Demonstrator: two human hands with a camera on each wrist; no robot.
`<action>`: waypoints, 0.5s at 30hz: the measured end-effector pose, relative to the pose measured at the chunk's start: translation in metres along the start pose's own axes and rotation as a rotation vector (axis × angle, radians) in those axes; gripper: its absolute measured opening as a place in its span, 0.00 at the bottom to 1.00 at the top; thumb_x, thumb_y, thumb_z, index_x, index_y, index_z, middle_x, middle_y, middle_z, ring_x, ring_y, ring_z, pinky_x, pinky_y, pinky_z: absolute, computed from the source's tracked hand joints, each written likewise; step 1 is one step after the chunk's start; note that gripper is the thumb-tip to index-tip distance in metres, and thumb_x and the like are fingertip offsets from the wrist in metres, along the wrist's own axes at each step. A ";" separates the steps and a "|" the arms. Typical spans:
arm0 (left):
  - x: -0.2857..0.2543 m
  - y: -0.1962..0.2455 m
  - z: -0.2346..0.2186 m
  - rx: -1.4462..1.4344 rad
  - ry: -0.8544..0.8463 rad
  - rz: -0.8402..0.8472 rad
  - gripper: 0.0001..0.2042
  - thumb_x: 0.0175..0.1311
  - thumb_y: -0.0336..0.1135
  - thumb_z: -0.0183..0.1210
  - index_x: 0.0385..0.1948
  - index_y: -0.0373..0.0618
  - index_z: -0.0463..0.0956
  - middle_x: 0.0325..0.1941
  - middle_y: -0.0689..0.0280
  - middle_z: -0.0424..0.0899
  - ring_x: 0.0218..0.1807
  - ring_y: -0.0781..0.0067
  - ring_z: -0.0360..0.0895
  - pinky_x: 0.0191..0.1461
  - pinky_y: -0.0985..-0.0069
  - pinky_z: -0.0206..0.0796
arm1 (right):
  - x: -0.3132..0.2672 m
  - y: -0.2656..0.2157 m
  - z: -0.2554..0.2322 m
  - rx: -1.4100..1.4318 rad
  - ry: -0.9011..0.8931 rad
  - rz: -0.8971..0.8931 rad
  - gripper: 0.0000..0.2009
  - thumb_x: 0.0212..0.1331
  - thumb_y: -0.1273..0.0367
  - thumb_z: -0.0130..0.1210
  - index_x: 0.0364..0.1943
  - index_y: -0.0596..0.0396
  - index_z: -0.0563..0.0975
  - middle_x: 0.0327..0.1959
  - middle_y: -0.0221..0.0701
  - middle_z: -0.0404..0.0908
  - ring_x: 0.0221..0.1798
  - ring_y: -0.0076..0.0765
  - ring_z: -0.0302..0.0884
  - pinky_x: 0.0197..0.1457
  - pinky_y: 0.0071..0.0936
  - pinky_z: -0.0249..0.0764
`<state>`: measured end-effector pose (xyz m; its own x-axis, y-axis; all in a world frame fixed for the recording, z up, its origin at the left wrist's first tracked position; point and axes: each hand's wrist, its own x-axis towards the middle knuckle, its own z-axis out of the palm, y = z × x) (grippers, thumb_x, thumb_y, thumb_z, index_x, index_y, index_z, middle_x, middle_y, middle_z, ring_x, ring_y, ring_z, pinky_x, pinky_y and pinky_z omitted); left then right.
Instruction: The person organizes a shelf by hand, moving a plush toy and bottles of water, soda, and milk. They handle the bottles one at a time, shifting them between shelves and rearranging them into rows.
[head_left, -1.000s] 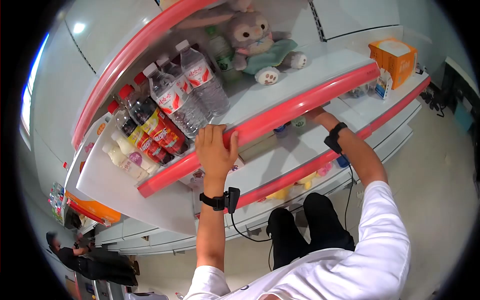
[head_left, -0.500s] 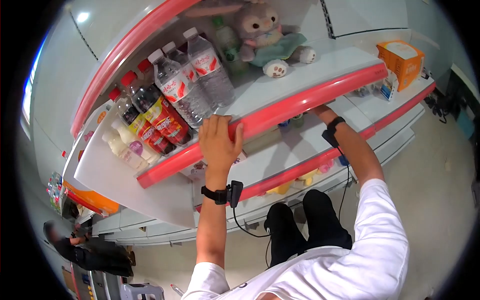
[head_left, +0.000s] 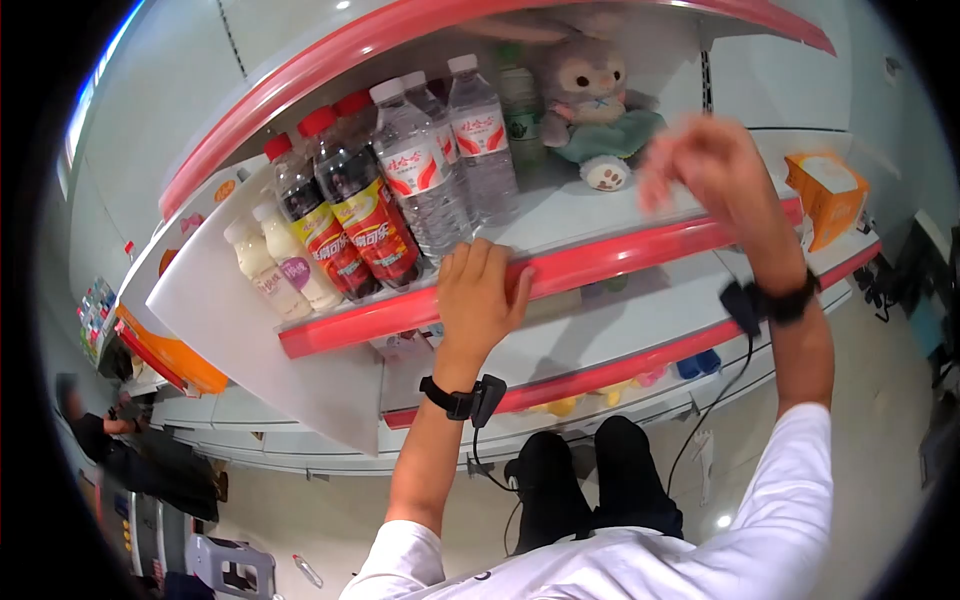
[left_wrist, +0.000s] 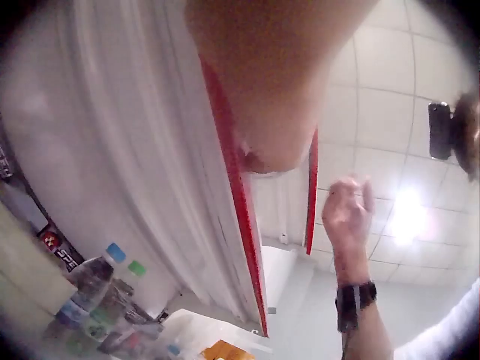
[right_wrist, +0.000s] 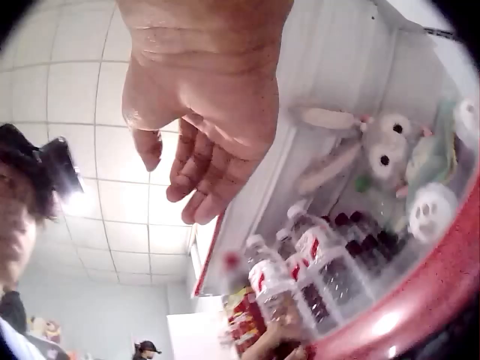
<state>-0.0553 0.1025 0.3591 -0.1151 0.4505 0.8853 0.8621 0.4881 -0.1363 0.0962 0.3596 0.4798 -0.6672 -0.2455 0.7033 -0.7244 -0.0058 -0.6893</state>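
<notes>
My left hand (head_left: 478,300) rests over the red front edge (head_left: 620,255) of the upper shelf, its fingers on top and the thumb set apart. Just beyond its fingertips stand clear water bottles (head_left: 420,180) and cola bottles (head_left: 370,225). My right hand (head_left: 710,165), blurred in the head view, is raised above the right part of this edge, in front of a grey plush rabbit (head_left: 590,90). In the right wrist view the same hand (right_wrist: 206,127) holds nothing, its fingers loosely bent.
White milk bottles (head_left: 268,270) stand at the shelf's left end. An orange box (head_left: 832,210) sits on a lower shelf at the right. Cables hang from both wrist cameras. Another person (head_left: 130,440) is at the far left; a grey stool (head_left: 230,565) stands on the floor.
My right hand has come out from under the upper shelf and risen above its red edge. The left hand has stayed on the edge while the head view shifted.
</notes>
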 end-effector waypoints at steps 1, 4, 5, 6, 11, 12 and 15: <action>0.001 0.000 -0.001 0.003 -0.011 -0.006 0.13 0.55 0.40 0.66 0.36 0.43 0.77 0.37 0.60 0.74 0.40 0.56 0.71 0.42 0.62 0.61 | 0.035 -0.002 -0.010 -0.141 0.055 0.057 0.14 0.64 0.65 0.60 0.46 0.63 0.79 0.38 0.39 0.84 0.39 0.34 0.84 0.46 0.33 0.83; 0.001 0.000 -0.001 -0.004 0.007 -0.002 0.14 0.56 0.40 0.66 0.36 0.43 0.77 0.36 0.60 0.74 0.40 0.56 0.71 0.42 0.62 0.61 | 0.126 0.046 -0.041 -0.404 0.116 0.340 0.18 0.62 0.60 0.63 0.46 0.61 0.80 0.43 0.39 0.84 0.43 0.33 0.83 0.44 0.29 0.82; 0.000 0.001 -0.001 -0.010 0.008 -0.004 0.13 0.56 0.40 0.66 0.36 0.43 0.77 0.36 0.60 0.74 0.40 0.56 0.71 0.43 0.62 0.62 | 0.150 0.071 -0.052 -0.505 0.139 0.418 0.18 0.61 0.58 0.63 0.45 0.61 0.80 0.43 0.38 0.84 0.43 0.33 0.83 0.43 0.28 0.82; 0.000 0.001 -0.001 -0.016 0.010 -0.003 0.13 0.56 0.41 0.66 0.36 0.43 0.76 0.36 0.59 0.74 0.39 0.55 0.71 0.43 0.62 0.62 | 0.178 0.092 -0.068 -0.621 0.133 0.581 0.19 0.60 0.58 0.64 0.46 0.61 0.80 0.44 0.39 0.84 0.43 0.35 0.83 0.41 0.29 0.82; 0.002 0.000 -0.004 -0.030 -0.035 -0.037 0.12 0.56 0.39 0.67 0.35 0.43 0.78 0.36 0.60 0.75 0.41 0.54 0.72 0.45 0.60 0.63 | 0.208 0.164 -0.084 -0.633 0.263 0.469 0.27 0.52 0.54 0.69 0.43 0.67 0.78 0.37 0.42 0.84 0.29 0.38 0.84 0.32 0.33 0.82; 0.001 0.001 -0.004 -0.029 -0.034 -0.039 0.13 0.56 0.40 0.67 0.35 0.43 0.77 0.36 0.60 0.75 0.41 0.54 0.72 0.46 0.60 0.63 | 0.219 0.183 -0.086 -0.775 0.301 0.501 0.27 0.51 0.54 0.69 0.41 0.68 0.78 0.35 0.43 0.84 0.28 0.38 0.84 0.31 0.34 0.82; 0.000 -0.001 -0.003 -0.020 0.000 -0.018 0.13 0.55 0.40 0.67 0.36 0.43 0.77 0.37 0.60 0.75 0.41 0.54 0.71 0.45 0.60 0.62 | 0.228 0.185 -0.074 -0.945 0.340 0.445 0.26 0.48 0.54 0.70 0.34 0.69 0.78 0.27 0.43 0.83 0.25 0.40 0.83 0.26 0.37 0.79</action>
<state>-0.0551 0.0997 0.3600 -0.1307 0.4417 0.8876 0.8697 0.4809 -0.1112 -0.2024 0.3743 0.5253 -0.8094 0.2395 0.5361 -0.1511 0.7974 -0.5843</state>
